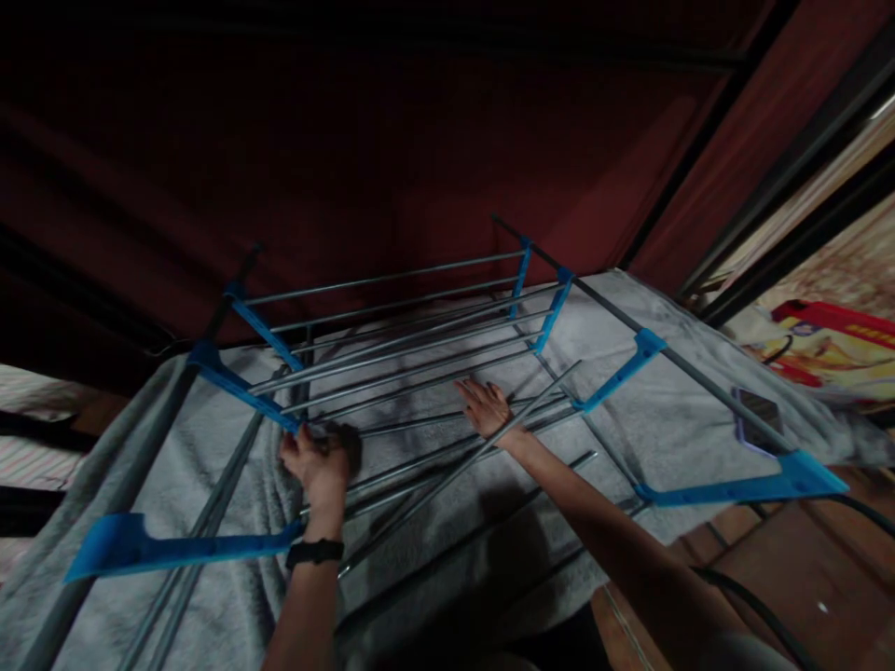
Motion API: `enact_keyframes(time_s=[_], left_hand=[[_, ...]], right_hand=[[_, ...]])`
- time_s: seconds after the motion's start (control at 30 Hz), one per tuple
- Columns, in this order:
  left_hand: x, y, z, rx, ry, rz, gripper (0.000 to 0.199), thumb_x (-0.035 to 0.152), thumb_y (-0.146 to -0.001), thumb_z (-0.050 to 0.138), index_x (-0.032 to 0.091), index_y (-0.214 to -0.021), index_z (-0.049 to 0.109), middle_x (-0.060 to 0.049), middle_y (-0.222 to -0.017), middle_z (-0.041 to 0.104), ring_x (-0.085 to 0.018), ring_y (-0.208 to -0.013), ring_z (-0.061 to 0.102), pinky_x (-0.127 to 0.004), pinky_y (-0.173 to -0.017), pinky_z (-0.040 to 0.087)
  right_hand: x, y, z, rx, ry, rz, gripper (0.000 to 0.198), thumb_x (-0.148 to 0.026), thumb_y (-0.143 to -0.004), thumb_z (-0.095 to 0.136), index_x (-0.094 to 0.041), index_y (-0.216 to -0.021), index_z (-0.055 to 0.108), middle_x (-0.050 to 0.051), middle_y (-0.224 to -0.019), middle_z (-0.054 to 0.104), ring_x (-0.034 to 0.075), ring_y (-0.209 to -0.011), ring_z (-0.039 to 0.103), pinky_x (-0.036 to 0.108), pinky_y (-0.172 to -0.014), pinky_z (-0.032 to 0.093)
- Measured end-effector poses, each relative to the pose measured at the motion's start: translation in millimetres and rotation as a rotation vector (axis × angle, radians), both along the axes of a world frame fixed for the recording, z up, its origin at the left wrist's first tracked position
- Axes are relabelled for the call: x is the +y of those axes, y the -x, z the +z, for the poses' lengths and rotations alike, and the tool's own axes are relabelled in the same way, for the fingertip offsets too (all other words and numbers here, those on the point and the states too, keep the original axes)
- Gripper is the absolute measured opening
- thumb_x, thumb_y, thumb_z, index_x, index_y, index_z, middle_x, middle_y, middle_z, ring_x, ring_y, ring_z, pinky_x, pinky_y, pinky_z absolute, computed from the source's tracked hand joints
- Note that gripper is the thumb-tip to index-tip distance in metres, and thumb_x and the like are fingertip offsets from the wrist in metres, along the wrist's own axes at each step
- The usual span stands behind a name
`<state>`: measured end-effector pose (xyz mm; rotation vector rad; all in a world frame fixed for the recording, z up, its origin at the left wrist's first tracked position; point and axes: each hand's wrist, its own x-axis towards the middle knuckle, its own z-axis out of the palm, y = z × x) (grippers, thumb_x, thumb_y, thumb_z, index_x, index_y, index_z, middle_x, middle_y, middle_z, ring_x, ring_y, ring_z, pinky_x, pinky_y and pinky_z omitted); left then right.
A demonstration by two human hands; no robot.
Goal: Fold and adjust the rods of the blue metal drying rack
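A partly assembled rack of grey metal tubes and blue plastic brackets lies on a grey blanket. My left hand, with a dark band on its wrist, has its fingers closed at the lower end of a blue bracket on the left side. My right hand is stretched out with fingers spread, beside a thin metal rod. A loose rod lies diagonally, passing by the right wrist. Several rods span between the left brackets and the right bracket. The left fingertips' exact contact is partly hidden.
Long side tubes run along both sides. Lower blue brackets point inward. Loose rods lie at left on the blanket. A phone rests at right near a red and yellow package. Dark red panels stand behind.
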<state>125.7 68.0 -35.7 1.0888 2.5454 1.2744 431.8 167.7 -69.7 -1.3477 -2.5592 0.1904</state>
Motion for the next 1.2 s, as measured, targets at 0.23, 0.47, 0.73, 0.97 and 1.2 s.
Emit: enact_keyframes(time_s=[0.23,0.47,0.73,0.97,1.2], left_hand=[[-62,-126,16.2,-0.050,0.149,-1.002,0.039,0.037,-0.098,0.052,0.024,-0.133,0.064,-0.009,-0.134,0.068,-0.025,-0.125,0.064,-0.044,-0.109,0.051],[-97,-152,16.6,0.288,0.342,-0.990,0.056,0.006,-0.097,0.035,0.019,-0.150,0.049,-0.013,-0.140,0.064,-0.025,-0.118,0.069,-0.040,-0.098,0.058],[-103,-128,41.3,0.259,0.216,-0.834,0.036,0.027,-0.103,0.046,0.023,-0.133,0.064,-0.008,-0.126,0.072,-0.024,-0.109,0.071,-0.038,-0.094,0.058],[-123,-143,14.5,0.272,0.361,-0.931,0.031,0.030,-0.102,0.050,0.027,-0.126,0.068,-0.006,-0.125,0.072,-0.022,-0.108,0.070,-0.035,-0.095,0.055],[-125,-138,-8.9,0.271,0.383,-1.009,0.032,0.023,-0.102,0.047,0.023,-0.127,0.067,-0.008,-0.124,0.071,-0.021,-0.114,0.067,-0.035,-0.100,0.053]], right_hand=[[-25,-32,10,-0.048,0.141,-0.113,0.054,-0.032,-0.104,0.045,-0.022,-0.157,0.041,0.013,-0.163,0.038,0.026,-0.145,0.042,0.052,-0.119,0.028],[-37,-34,20,0.004,0.110,-0.070,0.048,-0.025,-0.102,0.047,-0.020,-0.149,0.053,0.016,-0.154,0.049,0.027,-0.142,0.046,0.051,-0.120,0.029],[-75,-46,20,0.496,0.114,-0.035,0.041,-0.023,-0.097,0.046,-0.019,-0.132,0.068,0.013,-0.143,0.060,0.024,-0.137,0.052,0.044,-0.119,0.039],[-173,-91,-16,0.549,0.152,-0.080,0.035,-0.039,-0.102,0.048,-0.025,-0.125,0.070,0.010,-0.136,0.064,0.025,-0.132,0.057,0.047,-0.115,0.046],[-202,-109,-25,0.519,0.228,-0.067,0.037,-0.040,-0.101,0.047,-0.028,-0.125,0.073,0.009,-0.129,0.070,0.028,-0.124,0.064,0.052,-0.108,0.054]])
